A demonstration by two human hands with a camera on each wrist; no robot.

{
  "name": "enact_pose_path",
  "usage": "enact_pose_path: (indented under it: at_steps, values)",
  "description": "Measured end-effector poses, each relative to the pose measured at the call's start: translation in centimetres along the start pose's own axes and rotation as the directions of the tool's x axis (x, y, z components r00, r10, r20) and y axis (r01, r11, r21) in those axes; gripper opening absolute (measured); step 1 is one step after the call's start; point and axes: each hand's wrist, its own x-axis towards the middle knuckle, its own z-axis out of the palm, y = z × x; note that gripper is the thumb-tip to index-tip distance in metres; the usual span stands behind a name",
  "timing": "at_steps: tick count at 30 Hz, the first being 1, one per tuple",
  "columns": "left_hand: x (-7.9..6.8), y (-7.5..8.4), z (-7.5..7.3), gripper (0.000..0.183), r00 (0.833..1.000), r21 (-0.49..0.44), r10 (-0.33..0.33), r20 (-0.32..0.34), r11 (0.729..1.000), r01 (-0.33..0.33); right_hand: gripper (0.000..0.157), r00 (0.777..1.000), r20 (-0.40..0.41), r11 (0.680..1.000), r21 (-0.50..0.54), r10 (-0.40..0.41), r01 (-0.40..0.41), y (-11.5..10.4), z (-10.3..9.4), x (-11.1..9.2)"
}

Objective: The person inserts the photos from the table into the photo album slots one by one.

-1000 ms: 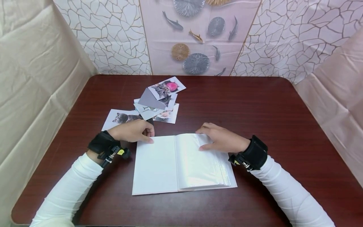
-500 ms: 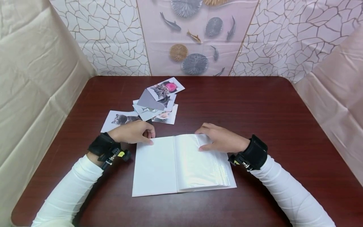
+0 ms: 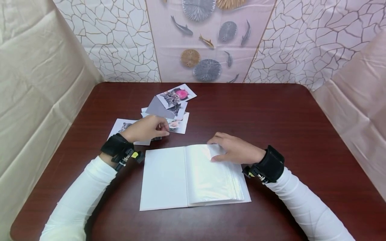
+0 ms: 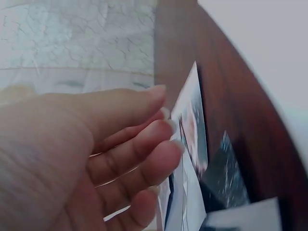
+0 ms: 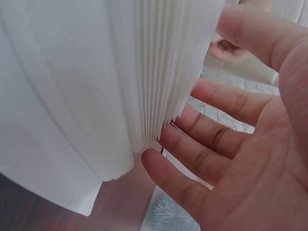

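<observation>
Two bare hands at work: the left hand [image 3: 147, 129] is over the loose photos, fingers loosely bent, thumb parted from them, nothing gripped. Its fingertips are right by the prints; can't tell if they touch. The right hand [image 3: 235, 147] is pretty relaxed, fingers spread, thumb laid over the top of the right page and fingertips by the page edges.

That's the white album [image 3: 164, 177], lying open with a plain white side on the left and glossy sleeves on the right. Call it the clock centre: left hand about 10:30, right hand about 2.

Kitten photo with the pink ball [image 3: 178, 95] tops the overlapping pile at 11, and the left hand blocks the pile's near end. Grey cat photo [image 3: 114, 129] is at 10, partly hidden by that same hand. Right hand covers the page's top corner.

Black wrist straps [image 3: 271, 164] on both arms, white sleeves [image 3: 79, 197], dark red table [image 3: 286, 117], patterned backdrop [image 3: 236, 60] at 12.
</observation>
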Motion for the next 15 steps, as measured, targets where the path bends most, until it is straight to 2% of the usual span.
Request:
enact_pose_path:
  at_steps: [3,8,15]
  values:
    - [1.1,-0.4,-0.5,0.012,0.998,0.037,-0.059,-0.031,0.998,0.06,0.054,1.0,-0.003,1.0,0.0,0.004,-0.004,0.1,0.1,0.0]
    - [2.6,-1.4,-1.3,0.015,0.985,0.074,-0.162,-0.067,0.983,0.167,0.053,1.0,-0.006,1.0,-0.006,-0.004,0.004,0.3,0.2,0.0]
    - [4.3,-2.6,-2.3,0.016,0.976,0.116,-0.197,-0.088,0.971,0.207,0.052,1.0,-0.018,1.0,-0.025,-0.018,0.018,0.6,0.1,0.1]
